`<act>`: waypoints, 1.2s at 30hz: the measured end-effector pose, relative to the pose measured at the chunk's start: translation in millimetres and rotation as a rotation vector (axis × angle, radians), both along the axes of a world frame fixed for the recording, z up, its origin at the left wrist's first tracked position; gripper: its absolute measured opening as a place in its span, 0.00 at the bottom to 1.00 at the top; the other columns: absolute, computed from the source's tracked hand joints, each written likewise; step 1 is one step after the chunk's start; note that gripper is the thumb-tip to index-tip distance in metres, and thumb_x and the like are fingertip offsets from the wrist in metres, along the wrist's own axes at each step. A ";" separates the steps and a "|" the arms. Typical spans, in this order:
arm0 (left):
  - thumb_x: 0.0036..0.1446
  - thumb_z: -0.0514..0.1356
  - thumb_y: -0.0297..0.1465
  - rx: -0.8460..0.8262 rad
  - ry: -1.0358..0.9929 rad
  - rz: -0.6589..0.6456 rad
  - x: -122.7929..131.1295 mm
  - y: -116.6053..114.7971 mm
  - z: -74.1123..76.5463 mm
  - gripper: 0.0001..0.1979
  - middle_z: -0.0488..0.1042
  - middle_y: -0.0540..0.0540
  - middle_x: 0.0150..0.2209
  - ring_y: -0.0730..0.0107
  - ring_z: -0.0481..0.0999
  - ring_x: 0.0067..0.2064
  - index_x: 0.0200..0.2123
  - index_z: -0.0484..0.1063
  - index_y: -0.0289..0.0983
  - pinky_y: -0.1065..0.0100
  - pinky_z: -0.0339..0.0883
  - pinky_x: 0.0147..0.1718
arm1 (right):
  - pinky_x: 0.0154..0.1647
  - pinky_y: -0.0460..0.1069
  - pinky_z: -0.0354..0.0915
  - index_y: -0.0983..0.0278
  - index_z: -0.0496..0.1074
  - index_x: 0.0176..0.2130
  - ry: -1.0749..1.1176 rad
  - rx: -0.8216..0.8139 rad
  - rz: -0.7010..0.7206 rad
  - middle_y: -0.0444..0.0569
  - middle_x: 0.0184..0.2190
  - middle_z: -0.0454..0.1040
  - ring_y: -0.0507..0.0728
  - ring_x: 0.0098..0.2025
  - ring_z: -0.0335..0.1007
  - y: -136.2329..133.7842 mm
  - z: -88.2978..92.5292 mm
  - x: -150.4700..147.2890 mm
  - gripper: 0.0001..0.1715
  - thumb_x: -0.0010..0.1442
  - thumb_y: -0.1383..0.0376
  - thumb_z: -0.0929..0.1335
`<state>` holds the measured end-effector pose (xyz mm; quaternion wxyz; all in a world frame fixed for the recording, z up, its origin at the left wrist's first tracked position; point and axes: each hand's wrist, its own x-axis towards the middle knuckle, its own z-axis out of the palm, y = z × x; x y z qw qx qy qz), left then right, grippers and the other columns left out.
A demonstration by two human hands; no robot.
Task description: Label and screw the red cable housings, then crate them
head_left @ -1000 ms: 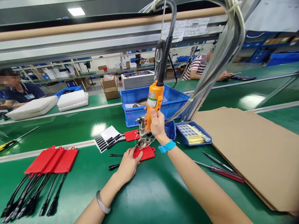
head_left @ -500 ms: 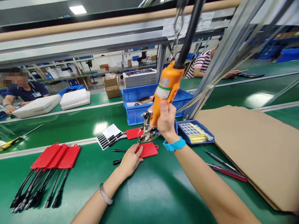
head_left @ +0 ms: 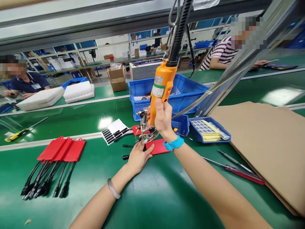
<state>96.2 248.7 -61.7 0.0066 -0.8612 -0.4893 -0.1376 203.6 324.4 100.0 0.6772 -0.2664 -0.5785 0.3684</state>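
Note:
My right hand (head_left: 163,118) is wrapped round an orange electric screwdriver (head_left: 158,84), hanging nearly upright from a black cable. Metal fittings (head_left: 144,127) at its lower end are just above my left fingertips; the bit's exact contact is hidden. My left hand (head_left: 137,160) lies with fingers stretched over the left end of a flat red case (head_left: 157,147) on the green bench. Short black cables (head_left: 126,157) stick out leftward from that case. Behind it, partly covered by the screwdriver, is another red case (head_left: 136,129).
Several red cases (head_left: 62,149) with black cables lie at left, near a yellow screwdriver (head_left: 17,135). A label sheet (head_left: 111,135), blue bin (head_left: 137,109), tray of labels (head_left: 225,137), red-handled screwdriver (head_left: 245,174) and cardboard sheets (head_left: 267,140) surround the hands. Two people sit across the bench.
My right hand has brought the electric screwdriver lower and more upright, its lower end now at my left fingertips. My left hand stays on the red case. The whole view has shifted slightly.

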 end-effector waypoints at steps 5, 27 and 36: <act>0.65 0.51 0.40 -0.019 0.000 0.005 1.7 1.3 0.5 0.24 0.67 0.35 0.57 0.54 0.65 0.61 0.63 0.59 0.47 0.53 0.61 0.58 | 0.16 0.46 0.62 0.64 0.67 0.37 -0.001 -0.003 0.003 0.42 0.19 0.65 0.51 0.18 0.62 1.3 -7.4 -2.5 0.31 0.57 0.38 0.64; 0.56 0.62 0.43 -0.088 -0.256 0.049 -1.2 3.8 1.5 0.20 0.66 0.39 0.48 0.56 0.70 0.48 0.50 0.73 0.41 0.57 0.70 0.45 | 0.17 0.46 0.62 0.62 0.71 0.44 -0.014 0.154 -0.178 0.42 0.20 0.65 0.50 0.18 0.62 -43.3 58.8 26.7 0.30 0.61 0.40 0.62; 0.50 0.69 0.39 -0.129 -0.499 0.104 1.6 4.7 -4.9 0.26 0.64 0.44 0.45 0.63 0.72 0.44 0.52 0.69 0.41 0.63 0.72 0.42 | 0.17 0.48 0.63 0.61 0.71 0.39 0.017 -0.022 -0.100 0.45 0.20 0.67 0.53 0.20 0.66 -49.0 -4.3 25.8 0.28 0.59 0.40 0.64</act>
